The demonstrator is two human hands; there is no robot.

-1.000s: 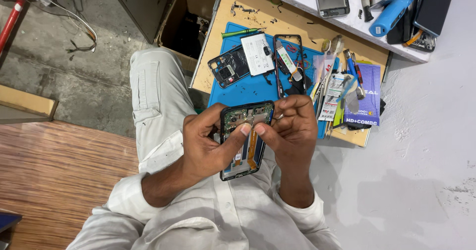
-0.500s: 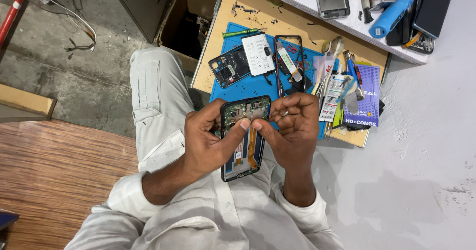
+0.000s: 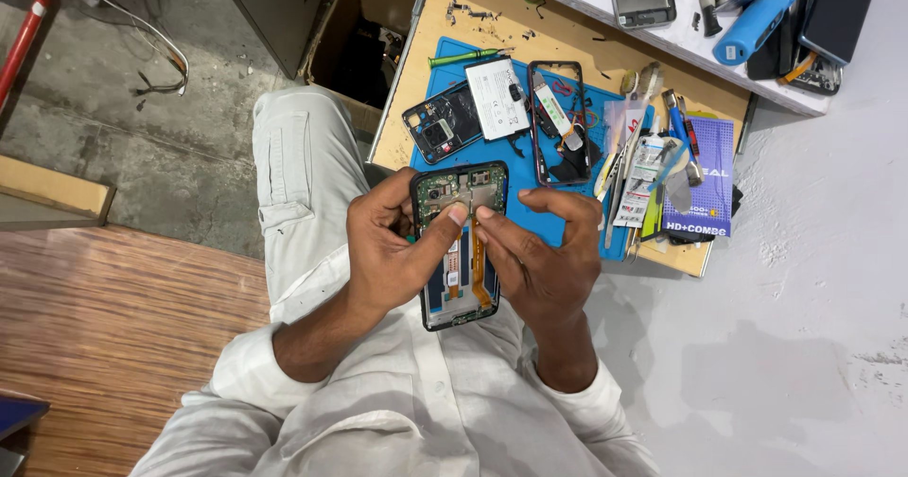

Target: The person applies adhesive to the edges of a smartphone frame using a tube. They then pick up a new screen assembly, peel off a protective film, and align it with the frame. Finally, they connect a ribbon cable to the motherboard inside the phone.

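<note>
An opened smartphone (image 3: 461,293) with its back off lies between both hands, over my lap; a green circuit board shows at its top and orange flex cables run down its middle. My left hand (image 3: 395,250) grips the phone's left edge, thumb tip pressed near the board. My right hand (image 3: 544,260) holds the right edge, its thumb tip meeting the left thumb on the board.
A blue work mat (image 3: 520,170) on a wooden board (image 3: 558,37) carries a white battery (image 3: 498,99), a black back cover (image 3: 443,122), a phone frame (image 3: 560,122), a green screwdriver (image 3: 463,57), tweezers and small packets (image 3: 695,179). A cardboard box (image 3: 364,52) stands left.
Both hands and the phone have shifted slightly; the thumbs have come together on the upper board.
</note>
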